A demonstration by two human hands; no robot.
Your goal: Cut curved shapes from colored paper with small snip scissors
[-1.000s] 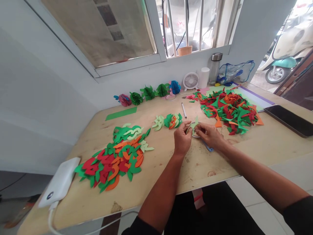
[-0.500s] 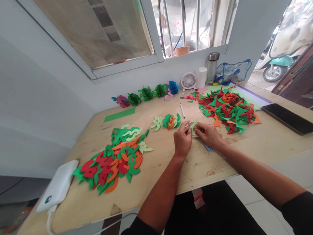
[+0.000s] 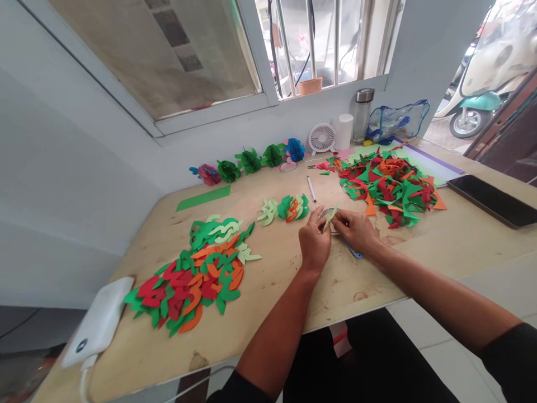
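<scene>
Between my two hands, a small light green paper piece (image 3: 330, 216) is held up at an angle. My left hand (image 3: 314, 240) is closed on its left side, with thumb and fingertips together. On the other side, the fingers of my right hand (image 3: 356, 229) are pinched at the paper; the fingertips are partly hidden. Under the hands lies a round-rimmed thing (image 3: 325, 211), mostly covered, and a blue piece (image 3: 357, 255) shows below my right hand. Left of my hands sit a green and orange folded paper shape (image 3: 293, 207) and a light green one (image 3: 267, 212).
Cut paper shapes (image 3: 188, 274) are heaped on the left, paper scraps (image 3: 394, 187) on the right. A pen (image 3: 311, 189), a fan (image 3: 322, 137), a phone (image 3: 495, 198) and a power bank (image 3: 98, 322) lie around the table. Finished-looking paper shapes (image 3: 250, 160) line the wall.
The light green paper has turned slightly between my fingers, and my left hand has shifted a little. The whole view has moved slightly; the piles look the same.
</scene>
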